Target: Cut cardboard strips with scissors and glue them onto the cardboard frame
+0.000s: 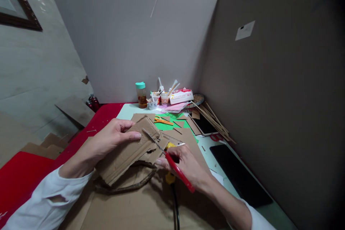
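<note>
**You were partway through a cut in the cardboard piece, with little room at the right and far sides.**
Your left hand (113,138) pinched the cardboard piece (126,158) at its far edge, thumb on top, and held it tilted just above the big sheet (145,208) on the bench (126,109). Your right hand (194,172) was closed round the red scissors (176,170), whose blades were parted at the right edge. A curled offcut (129,187) hung below, so I judged some trimming done and the cut unfinished. Grey screens (269,97) closed in the far and right sides, and cups (159,97) and sticks (212,118) crowded the far corner. The near left was open.
</note>
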Demonstrator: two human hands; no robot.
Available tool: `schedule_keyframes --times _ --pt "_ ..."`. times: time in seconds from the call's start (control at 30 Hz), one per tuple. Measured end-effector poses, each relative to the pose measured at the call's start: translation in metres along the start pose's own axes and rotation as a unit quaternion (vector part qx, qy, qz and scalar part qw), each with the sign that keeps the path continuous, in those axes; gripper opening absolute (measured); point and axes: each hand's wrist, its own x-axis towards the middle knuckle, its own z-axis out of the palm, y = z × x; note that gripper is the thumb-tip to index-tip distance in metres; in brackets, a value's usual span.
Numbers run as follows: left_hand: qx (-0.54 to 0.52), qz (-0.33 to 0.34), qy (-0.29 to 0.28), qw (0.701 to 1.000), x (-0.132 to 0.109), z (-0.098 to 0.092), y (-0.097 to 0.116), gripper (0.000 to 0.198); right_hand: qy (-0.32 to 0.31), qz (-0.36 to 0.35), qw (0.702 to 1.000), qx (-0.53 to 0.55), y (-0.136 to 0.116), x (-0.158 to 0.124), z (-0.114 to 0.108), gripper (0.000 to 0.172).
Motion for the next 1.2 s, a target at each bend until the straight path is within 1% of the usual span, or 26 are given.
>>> schedule_keyframes --times 0.07,0.17,0.33,0.5,0.63,0.77,0.9,1.03,1.2 --pt "0.0 0.002 -0.008 1.0 -0.001 0.002 0.002 0.032 -0.009 0.005 1.0 0.0 0.0 0.0 -0.001 0.056" --pt "0.03 0.016 -0.014 0.999 -0.002 0.009 0.005 0.031 -0.018 0.005 1.0 -0.005 -0.001 0.0 -0.001 0.054" --pt "0.05 0.028 -0.023 0.998 -0.001 0.018 0.005 0.038 -0.017 -0.004 1.0 -0.007 -0.001 -0.002 -0.001 0.057" --pt "0.045 0.028 -0.026 0.998 -0.003 0.015 0.004 0.037 -0.005 -0.012 1.0 0.006 0.0 -0.002 0.002 0.055" --pt "0.046 0.024 -0.019 0.998 -0.003 0.014 0.005 0.033 -0.004 -0.004 1.0 0.007 0.0 0.0 0.003 0.058" --pt "0.05 0.033 -0.033 0.998 -0.004 0.019 0.007 0.029 -0.001 0.002 1.0 -0.002 -0.001 0.0 0.004 0.056" --pt "0.074 0.053 -0.028 0.996 -0.006 0.025 0.008 0.026 0.005 0.0 1.0 -0.007 -0.002 -0.002 0.005 0.054" --pt "0.091 0.053 -0.025 0.994 -0.007 0.024 0.008 0.028 0.005 0.004 1.0 -0.002 -0.002 -0.001 0.007 0.056" --pt "0.089 0.056 -0.039 0.994 -0.004 0.022 0.007 0.032 0.007 0.011 1.0 -0.005 0.001 0.001 0.01 0.058"
